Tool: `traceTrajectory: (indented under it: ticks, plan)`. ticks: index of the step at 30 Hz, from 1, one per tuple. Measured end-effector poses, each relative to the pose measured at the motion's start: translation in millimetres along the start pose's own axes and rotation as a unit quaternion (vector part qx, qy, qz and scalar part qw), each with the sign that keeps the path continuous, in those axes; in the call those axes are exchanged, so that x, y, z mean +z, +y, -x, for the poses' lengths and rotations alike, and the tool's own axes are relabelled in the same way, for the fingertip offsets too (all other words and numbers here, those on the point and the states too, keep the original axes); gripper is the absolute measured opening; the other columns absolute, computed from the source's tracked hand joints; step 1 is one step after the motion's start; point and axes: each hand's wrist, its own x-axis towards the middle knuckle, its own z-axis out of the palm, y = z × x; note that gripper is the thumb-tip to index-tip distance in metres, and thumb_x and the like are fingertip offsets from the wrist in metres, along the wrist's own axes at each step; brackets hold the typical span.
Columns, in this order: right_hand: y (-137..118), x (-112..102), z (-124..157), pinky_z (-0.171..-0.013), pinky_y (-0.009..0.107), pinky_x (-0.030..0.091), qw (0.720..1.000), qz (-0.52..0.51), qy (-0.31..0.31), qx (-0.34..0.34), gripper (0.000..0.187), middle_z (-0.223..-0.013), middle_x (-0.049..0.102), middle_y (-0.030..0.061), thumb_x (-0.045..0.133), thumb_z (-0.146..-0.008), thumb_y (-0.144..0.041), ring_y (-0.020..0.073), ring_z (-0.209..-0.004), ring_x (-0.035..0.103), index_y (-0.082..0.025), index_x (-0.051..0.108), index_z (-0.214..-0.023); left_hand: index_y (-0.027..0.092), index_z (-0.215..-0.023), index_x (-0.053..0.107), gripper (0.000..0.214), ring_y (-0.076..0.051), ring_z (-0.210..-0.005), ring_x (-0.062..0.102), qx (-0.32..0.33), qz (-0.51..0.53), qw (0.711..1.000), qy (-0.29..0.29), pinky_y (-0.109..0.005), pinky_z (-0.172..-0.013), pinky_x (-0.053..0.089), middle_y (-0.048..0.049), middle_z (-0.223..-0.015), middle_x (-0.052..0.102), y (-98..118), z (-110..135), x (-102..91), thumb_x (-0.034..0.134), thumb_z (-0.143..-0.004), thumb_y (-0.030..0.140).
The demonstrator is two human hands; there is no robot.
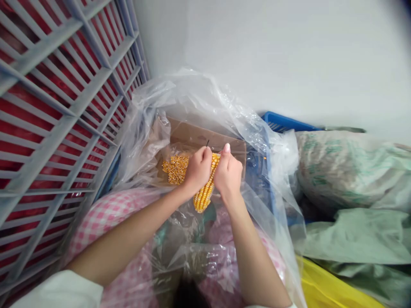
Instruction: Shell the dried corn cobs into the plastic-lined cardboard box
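A yellow corn cob (204, 194) slants between my two hands, its lower end hanging free toward me. Some gaps in the kernels show near its upper end. My right hand (229, 173) is closed around the cob's right side, thumb pointing up. Against the cob's left side, my left hand (198, 170) is closed in a fist. From the top of that fist sticks out a thin dark pointed tool (207, 143); the rest of it is hidden by the fingers. Loose corn kernels (176, 169) lie in a heap beyond my left hand.
Clear plastic sheeting (189, 87) lines a cardboard box (192, 132) and drapes over my lap. A slatted grey crate (64, 115) rises at the left. On the right are a blue basket (289, 122), a stuffed woven sack (346, 167) and yellow fabric (327, 286). Behind stands a white wall (272, 51).
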Motion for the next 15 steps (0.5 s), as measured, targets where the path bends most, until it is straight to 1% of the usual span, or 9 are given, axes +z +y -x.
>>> traceTrajectory:
  ticks: [5,8,9,13,15]
  plan:
    - [8,-2,-3,-0.057,0.027,0.029,0.999,0.01,-0.015,-0.034,0.057,-0.058,0.057,0.0042,0.013,-0.088,-0.05,0.0173,-0.057,0.052,-0.021,0.058,-0.068,0.019,-0.055,0.03,0.027,-0.009,-0.052,0.035,-0.013,0.026,1.0,0.001,-0.024,-0.052,0.026,0.0055,-0.05,0.036,-5,0,1.1,0.032,-0.081,0.027]
    - [10,-3,-2,-0.057,0.027,0.029,0.998,0.018,-0.028,-0.047,0.056,-0.057,0.056,0.0036,0.014,-0.088,-0.05,0.0166,-0.057,0.052,-0.021,0.057,-0.067,0.019,-0.054,0.03,0.026,-0.009,-0.052,0.035,-0.018,0.044,0.999,-0.002,-0.024,-0.052,0.026,0.0054,-0.051,0.034,-7,-1,2.0,0.034,-0.079,0.025]
    - [10,-4,-2,-0.057,0.026,0.029,0.998,0.011,-0.028,-0.048,0.057,-0.056,0.055,0.0031,0.014,-0.088,-0.05,0.0161,-0.056,0.051,-0.021,0.056,-0.065,0.019,-0.054,0.03,0.026,-0.009,-0.052,0.034,-0.031,0.059,0.998,-0.01,-0.024,-0.051,0.026,0.0052,-0.051,0.034,-7,-1,2.1,0.034,-0.079,0.024]
    - [8,-11,-5,-0.055,0.025,0.03,0.997,-0.071,-0.02,-0.028,0.058,-0.052,0.051,0.0006,0.014,-0.087,-0.052,0.014,-0.053,0.048,-0.021,0.051,-0.057,0.02,-0.053,0.03,0.025,-0.009,-0.051,0.035,-0.105,0.142,0.982,-0.06,-0.023,-0.05,0.03,0.0045,-0.051,0.035,-4,-4,2.2,0.032,-0.077,0.023]
    - [7,-15,-9,-0.055,0.025,0.03,0.993,-0.109,-0.038,0.001,0.06,-0.051,0.051,-0.0001,0.014,-0.086,-0.056,0.0137,-0.053,0.048,-0.021,0.051,-0.056,0.02,-0.054,0.032,0.024,-0.009,-0.052,0.036,-0.1,0.144,0.983,-0.051,-0.023,-0.05,0.031,0.0043,-0.053,0.036,-2,-6,2.1,0.033,-0.077,0.024]
